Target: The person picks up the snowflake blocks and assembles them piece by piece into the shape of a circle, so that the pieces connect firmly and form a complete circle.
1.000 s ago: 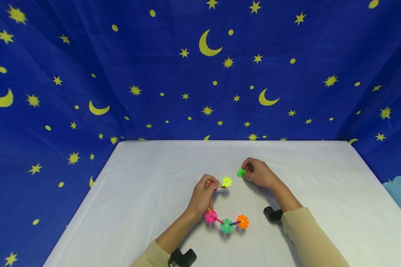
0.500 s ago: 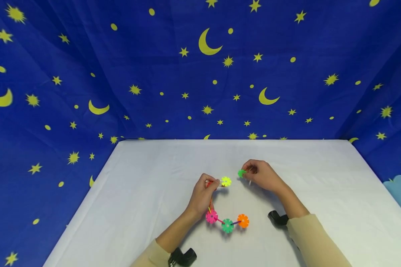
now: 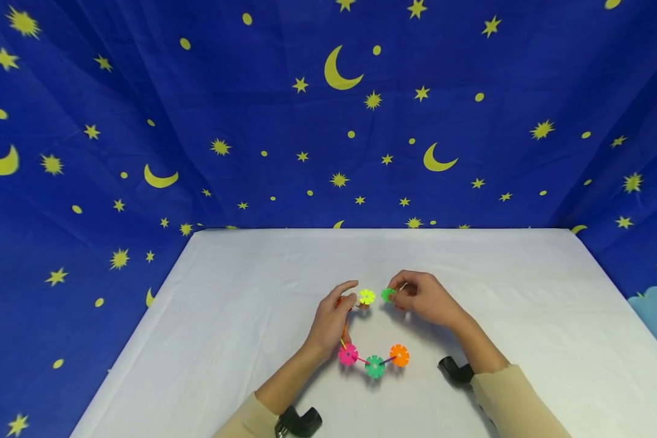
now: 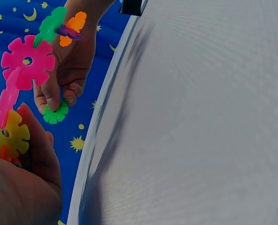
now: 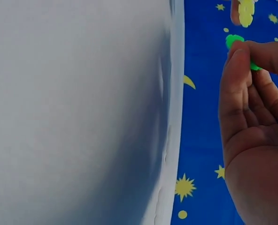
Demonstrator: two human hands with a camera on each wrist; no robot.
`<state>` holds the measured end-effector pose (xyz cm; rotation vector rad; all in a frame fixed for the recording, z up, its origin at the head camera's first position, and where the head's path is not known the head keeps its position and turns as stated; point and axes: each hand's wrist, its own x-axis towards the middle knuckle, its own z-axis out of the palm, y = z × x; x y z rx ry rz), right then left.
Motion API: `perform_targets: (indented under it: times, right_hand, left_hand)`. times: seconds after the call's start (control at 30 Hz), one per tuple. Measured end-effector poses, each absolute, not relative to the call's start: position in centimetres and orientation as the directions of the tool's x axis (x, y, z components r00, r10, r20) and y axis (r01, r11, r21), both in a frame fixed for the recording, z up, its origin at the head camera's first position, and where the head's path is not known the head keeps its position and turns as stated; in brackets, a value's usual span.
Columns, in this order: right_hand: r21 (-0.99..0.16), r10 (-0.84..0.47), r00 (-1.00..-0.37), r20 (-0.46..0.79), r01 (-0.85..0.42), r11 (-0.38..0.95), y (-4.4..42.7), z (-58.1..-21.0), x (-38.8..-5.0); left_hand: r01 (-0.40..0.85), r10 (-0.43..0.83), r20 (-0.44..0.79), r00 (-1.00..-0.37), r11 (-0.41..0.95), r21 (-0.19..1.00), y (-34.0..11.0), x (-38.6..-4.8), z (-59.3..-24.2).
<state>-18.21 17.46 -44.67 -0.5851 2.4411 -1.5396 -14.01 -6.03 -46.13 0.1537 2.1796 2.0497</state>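
A curved chain of notched plastic discs hangs from my left hand (image 3: 326,325), whose fingers and thumb hold its upper part. At one end is a bright yellow disc (image 3: 367,297), just past the thumb tip. The other arm of the chain runs down through a pink disc (image 3: 348,354) and a teal disc (image 3: 375,367) to an orange disc (image 3: 399,355). My right hand (image 3: 428,298) pinches a loose green disc (image 3: 387,295) between thumb and index finger. A small gap separates it from the yellow disc. The left fingers partly hide the chain's middle.
A white-covered table (image 3: 241,274) lies under both hands. Behind it and at the sides hangs a blue curtain (image 3: 285,121) with yellow stars and moons. Black devices (image 3: 306,421) sit at both wrists, close above the tabletop.
My right hand has come left and slightly nearer with the green disc, narrowing the gap to the yellow one. My left index finger has lifted away from the thumb.
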Motion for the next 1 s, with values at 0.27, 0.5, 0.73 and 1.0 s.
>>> perform_targets:
  times: [0.27,0.5,0.73,1.0]
  right_hand:
    - [-0.885,-0.461,-0.884,0.075,-0.272,0.379,16.6,-44.5,-17.5]
    - [-0.880,-0.471,-0.876,0.104,-0.302,0.366,16.3,-44.6,-17.2]
    - [-0.878,-0.477,-0.872,0.111,-0.311,0.364,15.9,-44.0,-16.9]
    - [-0.868,-0.468,-0.871,0.151,-0.343,0.359,15.7,-44.4,-16.8]
  left_hand:
    - [-0.050,0.194,-0.056,-0.979,0.036,0.998,-5.8,-14.0,-46.0]
    - [-0.052,0.197,-0.056,-0.979,0.026,0.998,-5.7,-13.9,-46.2]
    - [-0.018,0.228,-0.028,-0.973,0.047,0.999,-5.5,-13.8,-46.2]
    - [-0.008,0.234,-0.027,-0.972,0.082,0.997,-5.3,-12.6,-43.4]
